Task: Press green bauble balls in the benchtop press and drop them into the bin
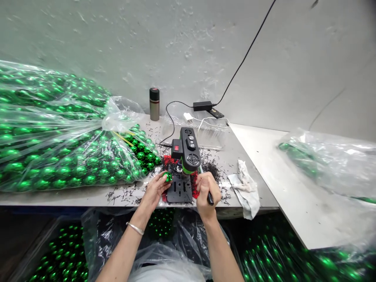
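Note:
My left hand (156, 188) is closed on a shiny green bauble (168, 177), pinched between thumb and fingers just left of a small black bench machine (190, 150). The machine has round vents, buttons and a green band, and stands over a slotted black base plate (179, 191). On the machine's right side, my right hand (208, 192) makes a fist around a black-ended handle (210, 199). A thin shaft shows above that fist; whether it joins the machine is hidden.
A big clear bag of green baubles (67, 152) fills the left of the table. Behind stand a thermos (154, 105) and a power adapter (202, 105). Small black bits (212, 169) lie scattered. A crumpled cloth (245, 190) hangs over the front edge. Bauble-filled bags (64, 250) sit below.

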{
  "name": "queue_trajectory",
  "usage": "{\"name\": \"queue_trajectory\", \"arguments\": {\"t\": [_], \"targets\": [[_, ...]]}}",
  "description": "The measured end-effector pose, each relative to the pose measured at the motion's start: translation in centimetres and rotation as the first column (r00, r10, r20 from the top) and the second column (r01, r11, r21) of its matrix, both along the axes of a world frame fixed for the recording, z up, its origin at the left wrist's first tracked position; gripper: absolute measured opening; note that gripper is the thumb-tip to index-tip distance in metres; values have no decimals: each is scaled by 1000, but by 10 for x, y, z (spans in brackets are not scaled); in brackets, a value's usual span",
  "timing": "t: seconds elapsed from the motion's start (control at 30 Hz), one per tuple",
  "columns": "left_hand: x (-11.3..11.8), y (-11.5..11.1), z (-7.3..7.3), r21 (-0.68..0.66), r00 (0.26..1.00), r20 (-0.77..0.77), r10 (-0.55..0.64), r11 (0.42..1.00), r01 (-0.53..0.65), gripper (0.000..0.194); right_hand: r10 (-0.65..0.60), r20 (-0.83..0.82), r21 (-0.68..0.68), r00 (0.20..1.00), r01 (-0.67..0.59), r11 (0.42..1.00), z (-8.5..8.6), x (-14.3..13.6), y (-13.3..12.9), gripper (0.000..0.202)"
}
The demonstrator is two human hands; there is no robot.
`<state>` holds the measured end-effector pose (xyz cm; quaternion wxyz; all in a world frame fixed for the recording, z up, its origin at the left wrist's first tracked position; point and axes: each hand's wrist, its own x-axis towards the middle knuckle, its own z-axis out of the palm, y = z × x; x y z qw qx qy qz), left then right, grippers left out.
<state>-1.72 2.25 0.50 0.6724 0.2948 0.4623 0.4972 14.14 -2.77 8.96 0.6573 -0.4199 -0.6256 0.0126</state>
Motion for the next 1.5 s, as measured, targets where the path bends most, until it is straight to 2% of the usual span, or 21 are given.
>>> {"name": "queue_trajectory", "arguments": {"t": [0.13,0.27,0.33,0.4,0.5,0.7,0.87,1.03,1.17,1.27,1.37,1.5], "targets": [[11,1,-9,72,997,-82,6,997,0,43,-14,4,-5,1000,14,1000,4,1,1,34],[23,1,-17,242,953,-301,23,969,53,39,-29,12,-7,1000,29,1000,7,0,2,34],[27,-2,-19,328,889,-456,50,938,116,33,-30,16,-10,999,30,999,7,0,1,34],[28,-6,-20,399,786,-609,104,897,191,33,-33,20,-18,999,34,999,6,0,1,34],[28,-10,-20,466,664,-725,186,842,273,36,-36,29,-33,999,37,999,4,1,-1,31],[26,-12,-27,550,639,-725,255,774,315,32,-39,44,-23,998,40,999,1,1,-2,30],[28,-11,-34,563,610,-731,306,776,286,31,-22,60,8,998,22,1000,-1,2,-1,30],[31,-11,-30,570,574,-765,292,721,394,29,-31,64,14,997,31,999,0,1,-1,31],[35,-11,-29,550,523,-796,305,727,412,28,-28,66,2,997,28,1000,3,2,-2,31],[36,-11,-32,557,516,-793,323,728,400,28,-25,77,-3,997,25,1000,2,2,-4,31],[36,-11,-36,576,514,-785,347,713,399,27,-13,84,5,996,12,1000,-7,4,-5,31],[36,-12,-38,585,507,-784,359,702,407,27,-4,146,31,989,0,1000,-31,7,-5,31]]}}
